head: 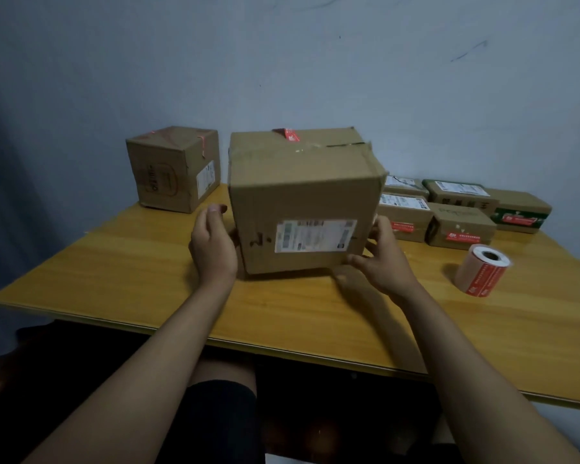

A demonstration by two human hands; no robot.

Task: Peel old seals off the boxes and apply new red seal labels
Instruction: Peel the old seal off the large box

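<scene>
Your left hand (pixel 213 244) lies against the left side of the large cardboard box (pixel 303 199), fingers nearly straight and relaxed, palm turned inward to the wall of the box. Your right hand (pixel 382 259) is at the box's lower right corner, thumb on the front face and fingers bent round the side, so it has a grip there. The box stands mid-table, tilted a little, its brown card creased and its top flaps ragged; a white shipping label (pixel 314 236) sits on the front, and a torn red seal (pixel 289 134) clings to the top rear edge. The table (pixel 131 269) is smooth, yellow wood-grain board. One smaller cube-shaped box (pixel 175 169) stands at the back left, well apart, with red seal scraps along its top edges. To the right, five low flat boxes (pixel 462 226) are packed close together in a cluster; three show red seals on their front faces. One roll of red seal labels (pixel 482 270) lies on its side near the cluster, its hollow core facing up and away.
</scene>
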